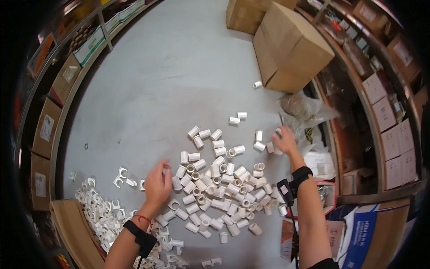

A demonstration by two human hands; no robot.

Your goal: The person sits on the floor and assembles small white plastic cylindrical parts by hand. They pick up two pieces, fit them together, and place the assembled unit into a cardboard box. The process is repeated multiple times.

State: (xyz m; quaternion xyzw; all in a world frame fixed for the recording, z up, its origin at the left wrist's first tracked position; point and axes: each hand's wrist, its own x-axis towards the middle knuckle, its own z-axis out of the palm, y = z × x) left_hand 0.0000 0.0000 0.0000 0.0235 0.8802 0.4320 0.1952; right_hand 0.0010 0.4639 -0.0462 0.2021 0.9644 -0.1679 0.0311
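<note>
White plastic pipe couplings (234, 188) lie in a loose heap on the grey floor in front of me. My left hand (157, 183) rests at the heap's left edge, fingers stretched and slightly bent, with nothing visible in it. At the heap's upper right, my right hand (285, 141) has its fingers bent around a white coupling (278, 131), partly hidden by them. Just below those fingers lies another coupling (270, 147). Left of my left forearm spreads a pile of white C-shaped pipe clips (96, 206), with a few loose clips (122, 172) nearer the hand.
A large cardboard box (286, 49) stands at the far right, beside clear plastic bags (307, 110). Shelves with boxes line both sides, including a carton (46, 127) at left. An open cardboard box (74, 228) sits lower left; a red-rimmed bin (330, 197) is right of my right forearm.
</note>
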